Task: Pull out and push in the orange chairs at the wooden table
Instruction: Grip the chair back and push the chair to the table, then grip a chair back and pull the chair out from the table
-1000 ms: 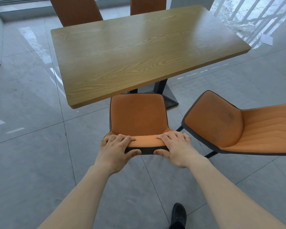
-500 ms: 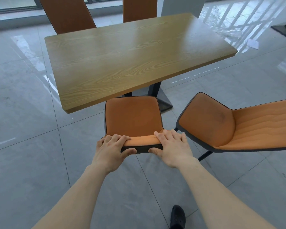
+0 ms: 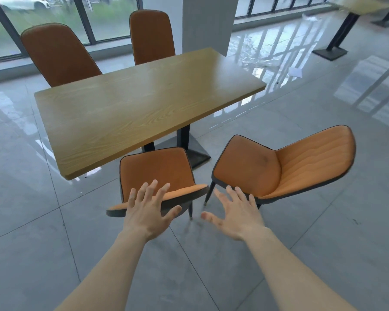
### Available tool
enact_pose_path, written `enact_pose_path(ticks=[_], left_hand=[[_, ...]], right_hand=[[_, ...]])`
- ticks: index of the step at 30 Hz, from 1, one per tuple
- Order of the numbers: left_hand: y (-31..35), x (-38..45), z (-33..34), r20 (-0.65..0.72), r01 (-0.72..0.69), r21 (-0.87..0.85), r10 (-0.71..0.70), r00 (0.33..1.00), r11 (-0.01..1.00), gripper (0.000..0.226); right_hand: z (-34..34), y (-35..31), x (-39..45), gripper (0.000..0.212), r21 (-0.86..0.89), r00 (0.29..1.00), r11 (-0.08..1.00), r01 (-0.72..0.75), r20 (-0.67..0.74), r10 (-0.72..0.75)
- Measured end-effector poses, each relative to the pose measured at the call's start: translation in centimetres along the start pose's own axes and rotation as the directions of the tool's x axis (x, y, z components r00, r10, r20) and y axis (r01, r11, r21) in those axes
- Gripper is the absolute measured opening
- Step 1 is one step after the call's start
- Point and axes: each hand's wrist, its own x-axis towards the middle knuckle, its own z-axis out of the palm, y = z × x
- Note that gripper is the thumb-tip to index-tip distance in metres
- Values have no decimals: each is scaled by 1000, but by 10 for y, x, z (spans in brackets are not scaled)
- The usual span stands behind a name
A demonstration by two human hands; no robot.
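Observation:
A wooden table (image 3: 144, 108) on a black pedestal stands in the middle. An orange chair (image 3: 155, 171) sits at its near edge, its seat front just under the tabletop. My left hand (image 3: 147, 209) hovers over this chair's backrest top with fingers spread, holding nothing. My right hand (image 3: 234, 212) is open too, to the right of the backrest, off the chair. A second orange chair (image 3: 283, 167) stands pulled out at the right, turned sideways. Two more orange chairs (image 3: 56, 55) (image 3: 152, 37) stand at the table's far side.
A white pillar (image 3: 208, 23) rises behind the table. Glass windows line the back wall. Another table's black base (image 3: 330, 52) is at the far right, with a paper (image 3: 295, 71) on the glossy grey tile floor.
Both hands have let go of the near chair's backrest and opened. The view has lifted and pulled back, showing the far chairs and the windows.

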Motion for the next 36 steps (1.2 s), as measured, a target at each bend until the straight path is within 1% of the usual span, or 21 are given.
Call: enact_pose_path(ticks=[4, 8, 10, 16, 19, 21, 25, 29, 32, 36], left_hand=[[73, 7, -7, 16, -98, 12, 98, 995, 995, 88], [174, 21, -12, 36, -175, 19, 174, 984, 984, 90], [230, 27, -12, 27, -203, 27, 202, 979, 979, 90], [390, 54, 0, -19, -218, 17, 219, 976, 976, 88], [457, 72, 10, -25, -241, -9, 241, 970, 970, 91], [495, 85, 15, -30, -262, -16, 262, 965, 965, 90], [557, 119, 29, -13, -290, -22, 290, 957, 957, 90], [608, 161, 45, 17, -284, -53, 285, 958, 957, 87], [637, 192, 58, 29, -248, -89, 252, 967, 965, 86], [663, 226, 68, 51, -144, -104, 150, 987, 984, 86]], right_hand=[[-22, 66, -20, 117, 41, 997, 998, -43, -55, 45], [-43, 156, -41, 109, 64, 991, 995, -72, -112, 79], [-55, 208, -51, 111, 84, 987, 991, -101, -114, 110], [-92, 362, -72, 125, 104, 978, 985, -136, -146, 150], [-105, 424, -72, 119, 126, 971, 978, -165, -151, 184], [-113, 460, -68, 118, 150, 968, 973, -175, -153, 197], [-128, 521, -48, 125, 157, 966, 970, -183, -153, 207], [-144, 578, -14, 113, 160, 966, 965, -206, -127, 227], [-162, 610, 19, 110, 117, 972, 972, -204, -96, 215], [-192, 643, 68, 108, 64, 990, 990, -123, -62, 127]])
